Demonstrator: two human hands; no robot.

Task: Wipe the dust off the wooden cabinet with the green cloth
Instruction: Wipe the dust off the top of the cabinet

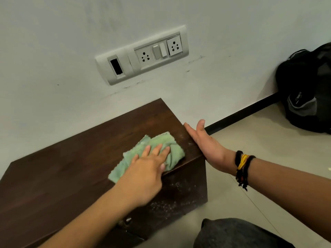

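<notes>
Wiping toward the cabinet's corner

Left hand (143,169) presses flat on green cloth (157,151); open right hand (206,144) cups wooden cabinet (71,167) edge at three o'clock, perhaps catching dust.

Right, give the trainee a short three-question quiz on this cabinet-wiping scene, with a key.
1. True or false: the left hand presses the green cloth flat on top of the wooden cabinet.
2. Where is the right hand? A) on the cloth B) open against the cabinet's right edge C) on the backpack
3. Fill in: pale dust specks show on the cabinet's ____ face, below the cloth.

Key: 1 true; 2 B; 3 front
</notes>
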